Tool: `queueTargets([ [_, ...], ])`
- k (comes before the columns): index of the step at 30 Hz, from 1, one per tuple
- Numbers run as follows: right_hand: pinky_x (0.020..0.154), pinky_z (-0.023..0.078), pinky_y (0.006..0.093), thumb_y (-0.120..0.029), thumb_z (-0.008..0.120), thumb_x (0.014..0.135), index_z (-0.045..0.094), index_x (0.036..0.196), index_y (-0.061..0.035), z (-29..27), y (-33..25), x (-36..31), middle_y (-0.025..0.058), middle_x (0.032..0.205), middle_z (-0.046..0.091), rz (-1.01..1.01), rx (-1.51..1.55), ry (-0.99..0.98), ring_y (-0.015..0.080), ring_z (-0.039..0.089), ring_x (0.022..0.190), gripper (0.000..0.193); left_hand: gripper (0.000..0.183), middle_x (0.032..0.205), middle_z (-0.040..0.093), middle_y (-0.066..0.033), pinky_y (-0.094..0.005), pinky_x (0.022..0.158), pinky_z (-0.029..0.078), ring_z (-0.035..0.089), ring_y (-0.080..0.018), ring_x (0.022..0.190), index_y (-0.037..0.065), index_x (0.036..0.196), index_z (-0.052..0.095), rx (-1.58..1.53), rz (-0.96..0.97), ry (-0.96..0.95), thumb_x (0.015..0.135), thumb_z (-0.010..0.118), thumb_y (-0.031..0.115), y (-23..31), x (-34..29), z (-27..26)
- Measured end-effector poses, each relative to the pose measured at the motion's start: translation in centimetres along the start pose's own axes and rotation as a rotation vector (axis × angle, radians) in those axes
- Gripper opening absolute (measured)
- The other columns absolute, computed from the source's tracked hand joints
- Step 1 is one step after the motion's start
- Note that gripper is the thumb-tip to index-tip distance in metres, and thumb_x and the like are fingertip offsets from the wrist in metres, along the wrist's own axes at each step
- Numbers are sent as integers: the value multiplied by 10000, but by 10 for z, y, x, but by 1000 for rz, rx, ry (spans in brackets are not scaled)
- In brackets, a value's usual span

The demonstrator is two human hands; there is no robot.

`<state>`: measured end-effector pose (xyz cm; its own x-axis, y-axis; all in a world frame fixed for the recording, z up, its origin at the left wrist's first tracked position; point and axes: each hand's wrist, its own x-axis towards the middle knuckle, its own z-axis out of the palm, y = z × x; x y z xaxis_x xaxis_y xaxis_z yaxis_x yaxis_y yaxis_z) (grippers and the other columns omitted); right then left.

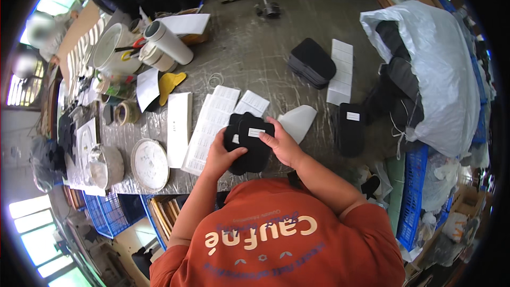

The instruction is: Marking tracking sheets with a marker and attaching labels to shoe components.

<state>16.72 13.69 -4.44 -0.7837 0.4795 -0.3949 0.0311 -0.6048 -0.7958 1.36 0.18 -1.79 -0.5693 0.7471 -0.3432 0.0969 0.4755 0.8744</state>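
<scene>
Head view, left hand point(218, 154) and right hand point(284, 144) gripping black pieces point(254, 154), white label uppermost point(254, 133)

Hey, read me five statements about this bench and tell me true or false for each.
1. The left hand and right hand hold black pads. True.
2. The plastic bag is left of both hands. False: the plastic bag is to their right.
3. A white label shows on the held pads. True.
4. The bottle is black. False: the bottle is white.
5. The round dish is left of the held pads. True.
</scene>
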Motion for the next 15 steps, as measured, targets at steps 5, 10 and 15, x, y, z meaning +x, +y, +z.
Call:
queueTargets([
  [5,1036,378,384,-11,562,907,140,1461,-44,18,21,-1,180,1360,376,2,77,184,241,420,1241,697,711,1197,568,-168,-343,965,436,544,-236,1133,-43,1348,368,-52,66,-105,745,734,49,-13,5,10],
  [10,895,439,348,-70,685,791,339,1367,-34,-24,3,-14,158,1150,506,-318,-571,402,231,529,1001,673,672,1132,615,-169,-344,935,458,591,-255,1089,-8,1332,414,175,26,-278,737,723,45,-1,2,-3],
  [15,903,434,377,-50,709,746,328,1359,-26,-68,-6,-7,185,1157,511,-315,-890,968,268,521,1033,722,681,1134,622,-184,-358,924,468,604,-302,1075,17,1336,423,210,37,-375,725,723,59,-6,7,6],
])
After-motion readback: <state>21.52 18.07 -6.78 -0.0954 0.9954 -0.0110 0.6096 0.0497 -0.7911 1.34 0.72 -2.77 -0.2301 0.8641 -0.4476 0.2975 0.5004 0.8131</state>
